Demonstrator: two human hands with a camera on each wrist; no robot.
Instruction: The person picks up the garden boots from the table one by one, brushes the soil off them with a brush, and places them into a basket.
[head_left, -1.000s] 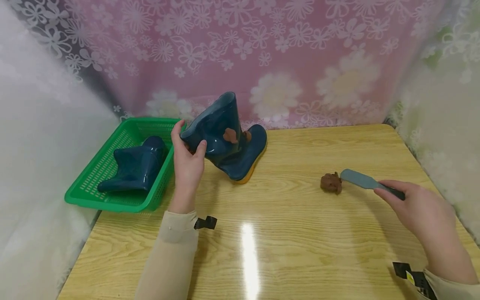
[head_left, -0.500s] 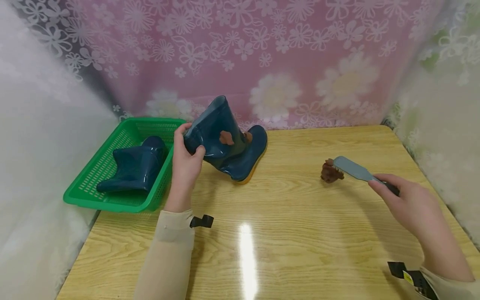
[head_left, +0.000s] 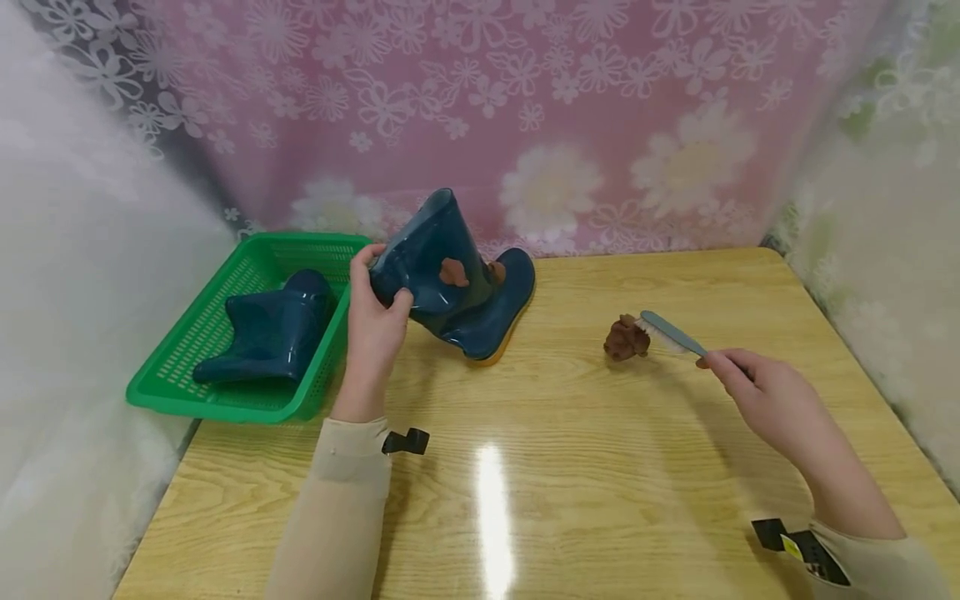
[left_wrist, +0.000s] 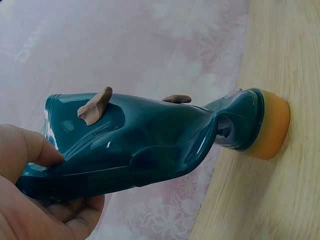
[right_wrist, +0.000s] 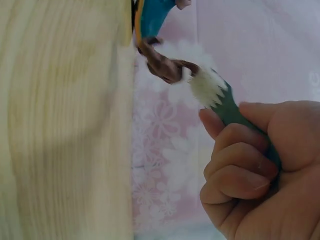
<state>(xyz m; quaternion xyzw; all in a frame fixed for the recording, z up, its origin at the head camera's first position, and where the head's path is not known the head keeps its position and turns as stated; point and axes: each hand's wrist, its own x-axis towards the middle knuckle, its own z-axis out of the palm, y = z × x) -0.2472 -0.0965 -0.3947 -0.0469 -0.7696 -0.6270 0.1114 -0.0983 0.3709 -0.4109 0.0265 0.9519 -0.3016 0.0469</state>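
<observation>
My left hand (head_left: 377,337) grips the top of a dark blue rubber boot (head_left: 427,258), thumb on the near side. The boot leans over, its shaft tilted left and its yellow-orange sole (left_wrist: 274,127) on the table. Brown clay-like patches (head_left: 453,272) cling to the shaft and near the ankle. My right hand (head_left: 772,400) holds a blue-grey brush (head_left: 671,332) by the handle, its pale bristles (right_wrist: 207,87) facing down and left. A brown clay-like lump (head_left: 626,340) sits at the bristle end, right of the boot.
A green plastic basket (head_left: 138,398) stands on the left of the wooden table (head_left: 585,500), with a second dark blue boot (head_left: 273,329) lying in it. Behind the table hangs a pink flowered curtain (head_left: 420,50). Pale cloth closes off both sides.
My right hand has moved left with the brush, and the brown lump has travelled along at its tip. The brush has turned so its bristles show. The boot has settled slightly lower.
</observation>
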